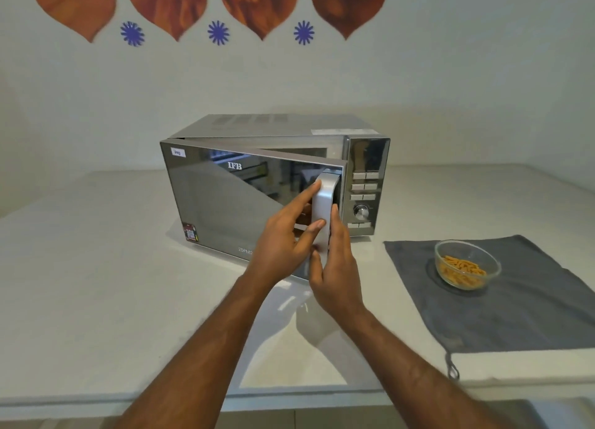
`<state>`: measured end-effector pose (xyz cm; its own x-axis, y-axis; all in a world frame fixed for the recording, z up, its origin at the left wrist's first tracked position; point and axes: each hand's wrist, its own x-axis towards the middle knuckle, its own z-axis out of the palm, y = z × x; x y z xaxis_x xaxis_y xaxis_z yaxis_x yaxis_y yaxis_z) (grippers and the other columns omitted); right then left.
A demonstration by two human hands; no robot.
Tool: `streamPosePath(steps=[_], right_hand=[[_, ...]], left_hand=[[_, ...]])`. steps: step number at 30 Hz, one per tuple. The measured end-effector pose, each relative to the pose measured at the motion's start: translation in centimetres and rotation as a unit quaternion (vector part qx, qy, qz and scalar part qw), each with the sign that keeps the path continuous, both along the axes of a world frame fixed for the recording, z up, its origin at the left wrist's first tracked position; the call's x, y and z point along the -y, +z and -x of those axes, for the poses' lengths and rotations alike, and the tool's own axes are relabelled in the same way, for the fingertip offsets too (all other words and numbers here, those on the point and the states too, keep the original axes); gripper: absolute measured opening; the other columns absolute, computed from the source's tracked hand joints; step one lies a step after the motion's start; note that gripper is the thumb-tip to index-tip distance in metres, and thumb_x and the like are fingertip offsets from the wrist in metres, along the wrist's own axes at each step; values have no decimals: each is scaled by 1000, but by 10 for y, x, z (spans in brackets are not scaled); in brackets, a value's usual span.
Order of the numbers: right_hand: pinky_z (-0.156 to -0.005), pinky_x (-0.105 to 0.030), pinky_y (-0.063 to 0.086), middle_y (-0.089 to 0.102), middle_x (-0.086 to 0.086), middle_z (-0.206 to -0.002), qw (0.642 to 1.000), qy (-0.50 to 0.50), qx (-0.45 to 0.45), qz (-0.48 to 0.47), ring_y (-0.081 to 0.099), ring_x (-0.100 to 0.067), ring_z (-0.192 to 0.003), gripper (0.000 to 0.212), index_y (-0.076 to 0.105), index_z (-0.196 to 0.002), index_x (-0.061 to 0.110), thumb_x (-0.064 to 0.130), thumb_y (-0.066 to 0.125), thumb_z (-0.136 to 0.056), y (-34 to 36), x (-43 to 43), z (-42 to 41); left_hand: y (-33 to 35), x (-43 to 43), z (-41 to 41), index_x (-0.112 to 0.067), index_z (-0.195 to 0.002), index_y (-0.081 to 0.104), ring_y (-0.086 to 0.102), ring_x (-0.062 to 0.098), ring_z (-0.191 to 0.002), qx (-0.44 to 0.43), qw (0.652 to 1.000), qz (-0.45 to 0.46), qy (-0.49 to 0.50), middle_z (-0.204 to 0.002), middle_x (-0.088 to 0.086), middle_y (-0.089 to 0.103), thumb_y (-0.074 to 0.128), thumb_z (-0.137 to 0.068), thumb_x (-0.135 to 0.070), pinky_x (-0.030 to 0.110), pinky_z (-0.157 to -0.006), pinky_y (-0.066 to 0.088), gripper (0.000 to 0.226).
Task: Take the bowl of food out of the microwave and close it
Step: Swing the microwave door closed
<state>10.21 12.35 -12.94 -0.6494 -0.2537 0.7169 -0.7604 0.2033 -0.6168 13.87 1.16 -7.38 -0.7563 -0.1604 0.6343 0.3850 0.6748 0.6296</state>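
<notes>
A silver microwave [363, 158] stands on the white counter, its mirrored door [231, 203] ajar by a small angle, hinged at the left. Both hands are at the door's silver handle [325, 200]. My left hand [283, 238] rests its fingers against the handle's left side, index finger stretched up along it. My right hand [335, 267] presses on the handle's right edge from below. A clear glass bowl of orange pasta [467, 264] sits on a grey cloth [502, 312] to the right of the microwave, apart from both hands.
The white counter [96, 283] runs left and right of the microwave, with its front edge near the bottom of the view. A white wall with orange and blue decorations rises behind. The control panel [363, 200] with buttons and a knob is right of the door.
</notes>
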Motion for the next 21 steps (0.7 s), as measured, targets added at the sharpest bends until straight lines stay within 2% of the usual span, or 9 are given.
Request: streamPosePath(steps=[3, 5, 7, 9, 10, 12, 18, 21], right_hand=[[-74, 13, 34, 31, -4, -161, 1000, -15, 14, -19, 44, 2, -117, 83, -5, -149, 47, 20, 56, -99, 1, 0, 26], [-71, 13, 33, 27, -5, -163, 999, -22, 24, -31, 42, 0, -118, 81, -5, -150, 42, 18, 55, -100, 2, -1, 42], [-79, 10, 30, 24, -3, -164, 998, -24, 36, -35, 37, 0, -125, 78, -6, -149, 42, 20, 53, -101, 5, -1, 54], [-98, -4, 28, 20, -1, -166, 998, -25, 47, -40, 32, -5, -138, 76, -6, -149, 41, 22, 51, -103, 10, 1, 65], [-103, -13, 29, 18, 0, -166, 997, -23, 55, -44, 31, -11, -144, 76, -6, -149, 41, 23, 51, -103, 11, 2, 70], [-105, -24, 30, 16, 3, -167, 996, -25, 65, -52, 30, -21, -149, 77, -7, -150, 42, 23, 52, -104, 15, 4, 84], [-108, -40, 43, 31, -1, -162, 991, -26, 105, -75, 45, -26, -141, 77, 0, -158, 33, 30, 54, -103, 25, 7, 114], [-106, -43, 46, 37, -2, -159, 991, -32, 105, -76, 51, -28, -136, 77, 3, -159, 31, 32, 55, -101, 27, 11, 122]], left_hand=[[1, -3, 25, -39, -154, 29, 62, 4, -102, 16, 999, 22, 21, -134, 2, 63, 64, -95, -24, 3, -76, 51, 70], [3, -7, 39, -37, -154, 28, 62, 7, -105, 16, 999, 29, 35, -134, 4, 64, 64, -95, -21, 14, -84, 55, 72], [5, -11, 53, -38, -154, 27, 65, 14, -111, 18, 998, 26, 45, -135, 5, 64, 64, -95, -18, 30, -94, 58, 72], [8, -12, 68, -39, -152, 27, 65, 21, -120, 28, 998, 25, 58, -138, 6, 63, 64, -95, -16, 39, -100, 56, 71], [8, -12, 75, -39, -151, 27, 64, 22, -123, 36, 997, 26, 64, -139, 6, 62, 64, -95, -16, 40, -102, 55, 71], [12, -12, 91, -37, -150, 29, 64, 23, -124, 43, 996, 31, 78, -139, 6, 63, 65, -95, -16, 39, -101, 54, 70], [18, -8, 125, -40, -146, 27, 64, 24, -124, 56, 993, 32, 103, -139, 6, 63, 65, -94, -16, 40, -99, 54, 69], [18, -5, 135, -41, -146, 26, 64, 25, -124, 62, 991, 41, 109, -139, 5, 62, 66, -94, -18, 41, -99, 54, 69]])
